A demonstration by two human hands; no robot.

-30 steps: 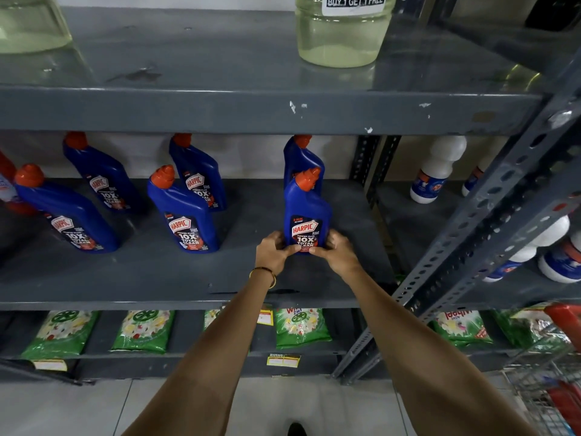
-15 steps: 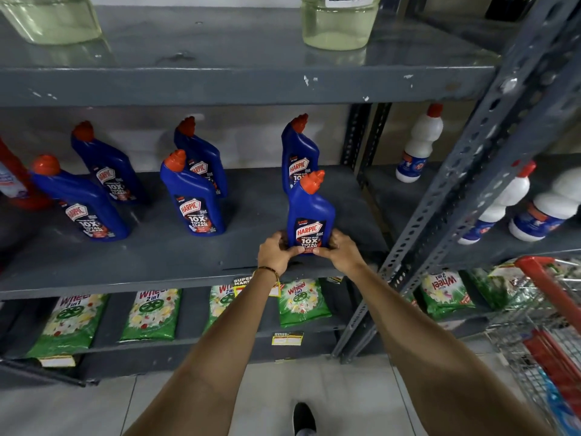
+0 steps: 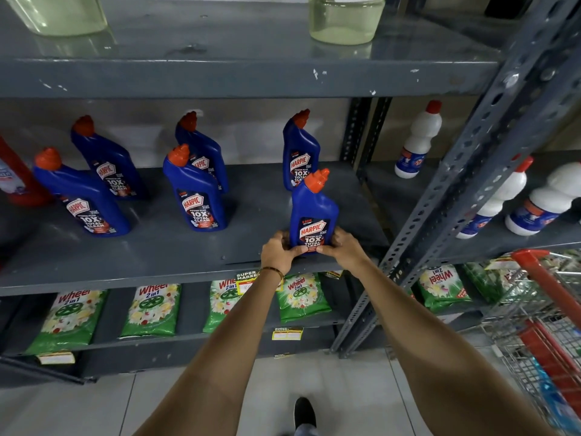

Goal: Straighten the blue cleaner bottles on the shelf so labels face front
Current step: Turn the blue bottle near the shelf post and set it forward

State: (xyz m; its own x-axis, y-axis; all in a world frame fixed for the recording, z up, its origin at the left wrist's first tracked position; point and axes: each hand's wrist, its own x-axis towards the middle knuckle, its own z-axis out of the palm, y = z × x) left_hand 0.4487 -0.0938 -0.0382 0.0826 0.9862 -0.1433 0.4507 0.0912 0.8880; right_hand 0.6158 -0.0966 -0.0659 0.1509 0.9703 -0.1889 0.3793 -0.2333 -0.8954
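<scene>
Several blue cleaner bottles with orange caps stand on the grey middle shelf [image 3: 157, 256]. The front right blue bottle [image 3: 312, 209] stands upright near the shelf's front edge with its label facing me. My left hand [image 3: 278, 251] grips its base from the left and my right hand [image 3: 342, 248] from the right. Another blue bottle [image 3: 300, 149] stands behind it. A pair [image 3: 196, 187] stands at mid-shelf and another pair [image 3: 83, 193] at the left, all leaning in the wide-angle view, labels towards the front.
White bottles [image 3: 416, 140] stand on the neighbouring shelf to the right, past a perforated grey upright [image 3: 452, 190]. Green detergent packs [image 3: 151, 311] line the shelf below. Pale yellow jars [image 3: 344, 20] sit on the top shelf. A red shopping trolley [image 3: 547, 313] is at the lower right.
Both hands have drawn the front right bottle towards the shelf's front edge, away from the bottle behind it. The camera has pulled back and tilted down.
</scene>
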